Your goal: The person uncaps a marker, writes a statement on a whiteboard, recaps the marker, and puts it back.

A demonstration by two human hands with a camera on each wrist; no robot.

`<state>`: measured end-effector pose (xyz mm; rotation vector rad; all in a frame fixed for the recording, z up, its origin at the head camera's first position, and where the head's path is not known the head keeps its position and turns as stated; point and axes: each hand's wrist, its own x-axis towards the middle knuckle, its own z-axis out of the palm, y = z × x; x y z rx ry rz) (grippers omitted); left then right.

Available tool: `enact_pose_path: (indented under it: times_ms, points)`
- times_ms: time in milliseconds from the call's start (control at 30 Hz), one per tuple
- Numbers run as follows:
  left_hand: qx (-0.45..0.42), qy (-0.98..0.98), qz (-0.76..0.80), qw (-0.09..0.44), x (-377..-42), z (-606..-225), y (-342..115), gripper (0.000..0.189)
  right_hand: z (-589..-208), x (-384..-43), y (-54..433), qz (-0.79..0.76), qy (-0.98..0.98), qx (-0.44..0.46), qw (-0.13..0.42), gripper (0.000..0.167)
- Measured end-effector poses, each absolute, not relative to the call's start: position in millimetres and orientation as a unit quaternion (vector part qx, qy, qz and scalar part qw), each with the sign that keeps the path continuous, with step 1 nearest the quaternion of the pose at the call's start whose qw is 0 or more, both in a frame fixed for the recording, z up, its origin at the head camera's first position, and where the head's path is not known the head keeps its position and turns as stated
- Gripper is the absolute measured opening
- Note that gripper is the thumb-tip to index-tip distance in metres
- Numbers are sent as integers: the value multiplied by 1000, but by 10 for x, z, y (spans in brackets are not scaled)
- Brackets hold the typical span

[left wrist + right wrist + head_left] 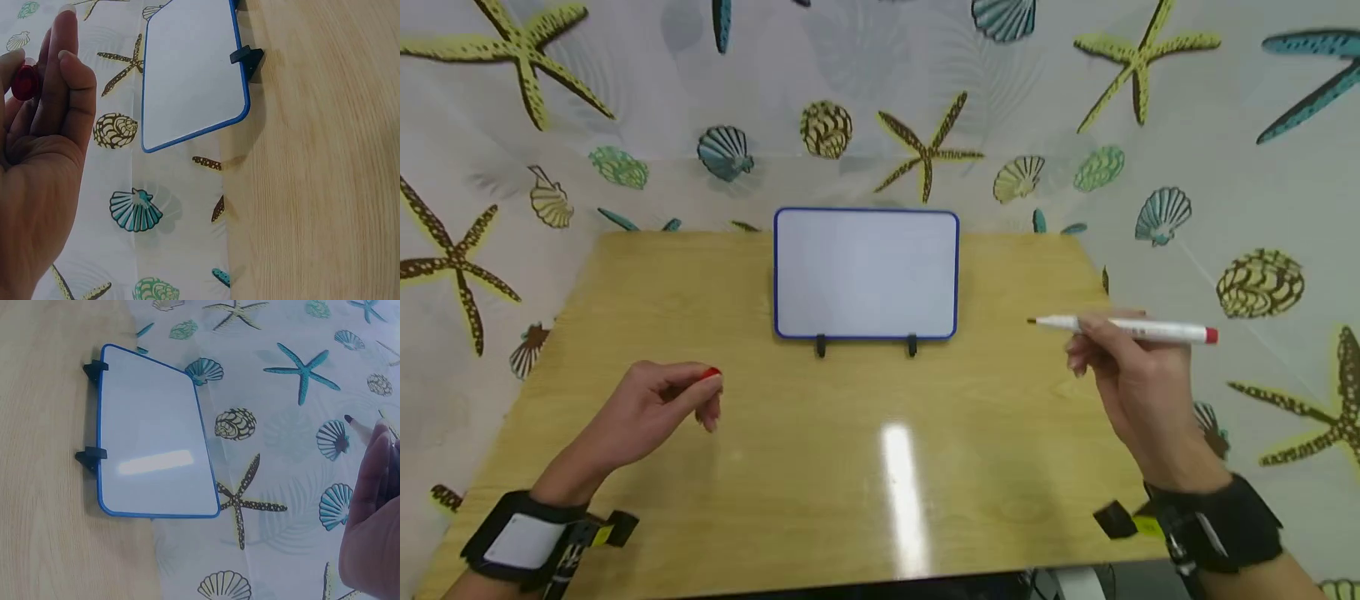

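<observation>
My right hand (1138,371) grips a white marker (1172,331) with a red end; its bare dark tip points left in the head view. In the right wrist view the marker tip (357,427) pokes out past the fingers. Between thumb and finger, my left hand (655,408) pinches a small red marker cap (25,81). A small whiteboard (865,275) with a blue rim stands propped on two black feet (821,346) at the back of the table, between and beyond both hands. Its white face carries no marks.
The light wooden table (820,467) has a bright light reflection near its front edge. Behind and beside it hangs a white cloth (865,75) printed with starfish and shells. Both wrists wear black straps (1217,521). Cables show below the table's front edge.
</observation>
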<state>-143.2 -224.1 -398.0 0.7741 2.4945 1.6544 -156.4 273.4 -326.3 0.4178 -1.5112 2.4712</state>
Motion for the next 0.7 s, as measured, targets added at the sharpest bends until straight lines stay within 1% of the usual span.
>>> enact_pose_path:
  times_ms: [100,200,300,433,600,700]
  points:
    - [254,807,533,23,-1479,-4058,-2240,25,-3201,-1637,2692,824,-540,144,89,15]
    - [243,809,535,29,-1448,-4092,-2229,26,-3214,-1604,2708,822,-547,130,94,16]
    - [240,812,532,17,-1460,-4079,-2255,26,-3224,-1608,2716,839,-520,134,87,17]
    - [201,838,507,-11,-1508,-4090,-2251,24,-3283,-1645,2657,858,-488,152,55,20]
    - [138,879,453,-59,-1678,-4178,-2244,19,-3384,-1690,2551,842,-517,147,35,24]
    - [114,895,422,-84,-1833,-4222,-2239,25,-3437,-1716,2470,836,-529,145,19,24]
